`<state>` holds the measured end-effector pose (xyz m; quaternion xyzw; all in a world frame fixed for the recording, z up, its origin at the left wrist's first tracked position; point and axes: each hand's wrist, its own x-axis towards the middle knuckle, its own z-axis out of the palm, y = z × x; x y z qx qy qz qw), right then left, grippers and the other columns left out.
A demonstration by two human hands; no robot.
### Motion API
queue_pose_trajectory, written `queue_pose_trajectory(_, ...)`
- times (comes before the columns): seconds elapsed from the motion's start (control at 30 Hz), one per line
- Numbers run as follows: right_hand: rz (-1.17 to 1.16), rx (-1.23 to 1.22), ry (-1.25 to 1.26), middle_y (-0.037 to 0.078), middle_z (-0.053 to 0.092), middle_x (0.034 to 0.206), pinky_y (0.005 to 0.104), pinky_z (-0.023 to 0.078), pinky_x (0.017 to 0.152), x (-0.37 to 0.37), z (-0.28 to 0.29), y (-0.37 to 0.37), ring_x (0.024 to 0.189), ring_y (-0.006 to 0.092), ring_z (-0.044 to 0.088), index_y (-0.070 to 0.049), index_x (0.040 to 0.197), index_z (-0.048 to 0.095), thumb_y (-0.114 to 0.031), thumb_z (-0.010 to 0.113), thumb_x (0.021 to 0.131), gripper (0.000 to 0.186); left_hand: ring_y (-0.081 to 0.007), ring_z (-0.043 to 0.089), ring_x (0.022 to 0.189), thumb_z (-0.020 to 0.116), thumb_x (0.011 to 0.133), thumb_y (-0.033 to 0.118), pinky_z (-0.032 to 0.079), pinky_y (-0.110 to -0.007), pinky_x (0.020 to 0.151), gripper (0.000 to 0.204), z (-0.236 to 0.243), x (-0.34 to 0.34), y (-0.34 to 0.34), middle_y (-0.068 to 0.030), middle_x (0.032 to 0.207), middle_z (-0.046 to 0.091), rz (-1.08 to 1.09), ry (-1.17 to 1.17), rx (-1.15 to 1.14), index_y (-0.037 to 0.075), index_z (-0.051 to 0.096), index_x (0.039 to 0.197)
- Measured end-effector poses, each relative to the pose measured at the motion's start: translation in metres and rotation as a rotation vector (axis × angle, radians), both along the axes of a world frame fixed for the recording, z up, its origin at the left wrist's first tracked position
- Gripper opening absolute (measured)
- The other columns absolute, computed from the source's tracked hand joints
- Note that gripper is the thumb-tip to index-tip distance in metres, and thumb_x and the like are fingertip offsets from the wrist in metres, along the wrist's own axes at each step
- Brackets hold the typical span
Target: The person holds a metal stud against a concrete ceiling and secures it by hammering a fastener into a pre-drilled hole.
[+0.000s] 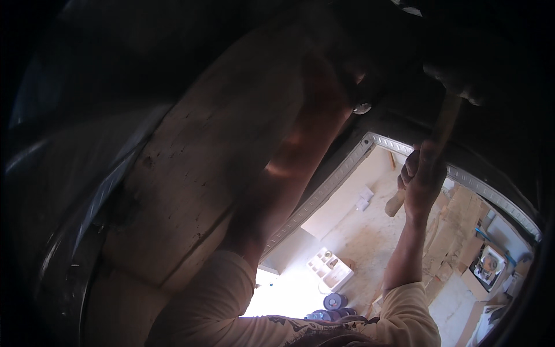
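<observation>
Cream-coloured cloth of a short-sleeved shirt (199, 289) spans the lower edge, and two bare arms reach upward from its sleeves. The left forearm (295, 156) crosses in front of a broad, brown, dark-flecked wooden panel (173, 168), and dark glossy surfaces with streaks of reflected light lie further left. The left hand (336, 75) is sunk in shadow at the upper middle; how far its fingers are open, and whether they hold anything, cannot be told. Just beside its wrist shows a small, shiny, rounded object (362, 108), too dim to identify.

The right hand (425, 168) has its fingers curled firmly round the pale wooden handle of a hammer (448, 115), which stands tilted, its butt low to the left and its dark metal head up in the gloom at the right.

Behind this hand runs a silvery, patterned metal frame (317, 199) edging a bright opening. Farthest off, through it, appear a white compartmented tray (330, 270), dark round rolls (335, 301), flattened brown cardboard (457, 217) and an open carton (484, 269) with mixed contents.
</observation>
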<state>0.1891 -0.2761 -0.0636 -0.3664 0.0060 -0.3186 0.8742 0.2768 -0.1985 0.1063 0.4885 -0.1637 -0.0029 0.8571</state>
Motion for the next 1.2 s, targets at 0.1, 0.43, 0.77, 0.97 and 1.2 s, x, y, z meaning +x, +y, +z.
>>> queue_pose_trajectory(0.1, 0.041, 0.003, -0.007, -0.007, 0.032, 0.048, 0.0207, 0.025, 0.033, -0.004, -0.002, 0.002, 0.035, 0.0023, 0.031, -0.006, 0.081, 0.048, -0.052, 0.054, 0.09, 0.047, -0.023, 0.05, 0.059, 0.036, 0.094, 0.014, 0.044, -0.037, 0.059, 0.02, -0.008, 0.01, 0.006, -0.0104, 0.07, 0.05, -0.104, -0.082, -0.043, 0.001, 0.049, 0.086)
queue_pose_trajectory(0.43, 0.115, 0.031, -0.15, -0.006, 0.035, 0.051, 0.019, 0.027, 0.034, -0.021, -0.009, 0.007, 0.039, 0.0006, 0.033, -0.004, 0.09, 0.049, -0.039, 0.053, 0.094, 0.036, -0.0284, 0.054, 0.071, 0.039, 0.094, 0.012, 0.044, -0.043, 0.07, 0.022, -0.005, 0.009, -0.003, -0.0162, 0.075, 0.054, -0.12, -0.142, -0.066, -0.003, 0.052, 0.083)
queue_pose_trajectory(0.77, 0.06, 0.111, -0.255, -0.003, 0.051, 0.058, 0.0169, 0.034, 0.04, -0.013, 0.016, 0.018, 0.046, 0.0015, 0.046, 0.002, 0.109, 0.052, -0.009, 0.068, 0.085, 0.031, -0.0258, 0.057, 0.076, 0.042, 0.094, 0.009, 0.049, -0.036, 0.075, 0.02, -0.016, -0.012, -0.007, -0.0167, 0.083, 0.057, -0.001, -0.459, 0.405, -0.007, 0.053, 0.092)
queue_pose_trajectory(0.97, 0.062, 0.153, -0.324, 0.004, 0.059, 0.068, 0.0189, 0.038, 0.039, -0.008, 0.041, 0.002, 0.044, 0.0028, 0.047, 0.0, 0.108, 0.053, -0.006, 0.065, 0.086, 0.026, -0.0236, 0.06, 0.079, 0.047, 0.092, 0.01, 0.051, -0.035, 0.081, 0.018, -0.036, -0.03, -0.025, -0.0156, 0.086, 0.058, -0.302, -0.048, 0.249, -0.007, 0.052, 0.098)
queue_pose_trajectory(1.2, -0.079, 0.137, -0.331, 0.006, 0.056, 0.068, 0.0213, 0.031, 0.035, 0.004, 0.044, -0.01, 0.039, 0.0039, 0.037, 0.0, 0.1, 0.057, -0.004, 0.054, 0.09, 0.011, -0.0309, 0.058, 0.088, 0.056, 0.086, 0.023, 0.044, -0.046, 0.085, 0.032, -0.049, 0.01, -0.005, -0.0143, 0.096, 0.058, 0.538, -0.952, 1.228, 0.002, 0.056, 0.108)
